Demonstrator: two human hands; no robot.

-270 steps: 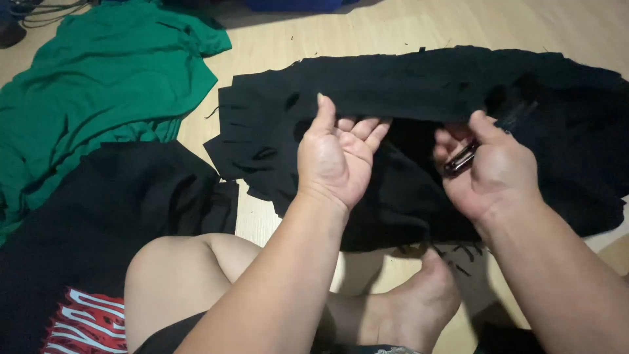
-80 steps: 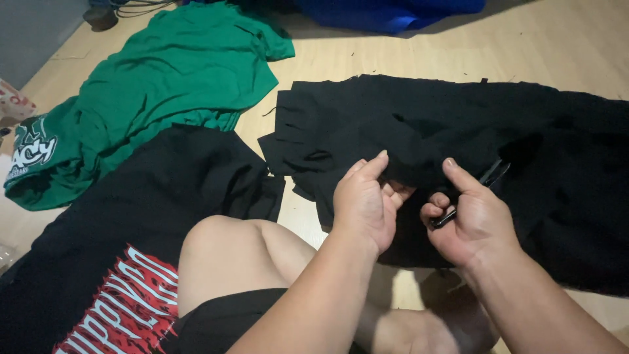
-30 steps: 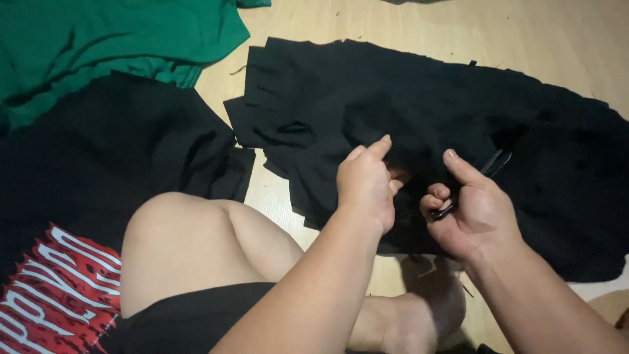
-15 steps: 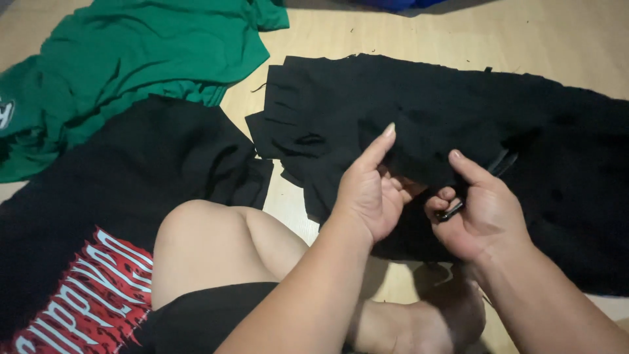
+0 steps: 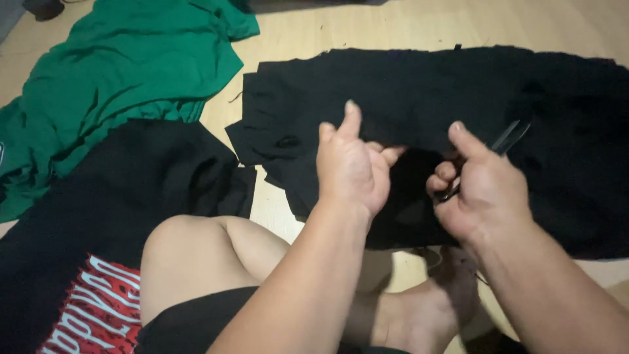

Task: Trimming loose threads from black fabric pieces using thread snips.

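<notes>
Right hand [image 5: 481, 190] closed around dark-handled metal scissors [image 5: 501, 144], fingers curled through the handles, thumb up; blades poke out toward 1 o'clock over the cloth. Left hand [image 5: 350, 167] pinches a fold of the black fabric sheet with cut fringe strips [image 5: 393, 98], index finger raised, other fingers curled on the cloth edge. Fabric lies flat on the light wooden floor [image 5: 393, 26], spreading from the grip toward 12 and 3 o'clock; the pinched edge sits between both hands, just beside the scissors. Fringe strips at 9 o'clock of the left hand. Black printed t-shirt with red and white graphic [image 5: 105, 216] at 8 o'clock, touching the fabric's corner. Crumpled green t-shirt [image 5: 124, 65] at 10 o'clock. Person's bare knee [image 5: 196, 262] and foot [image 5: 426, 314] below the hands at 6 o'clock.
</notes>
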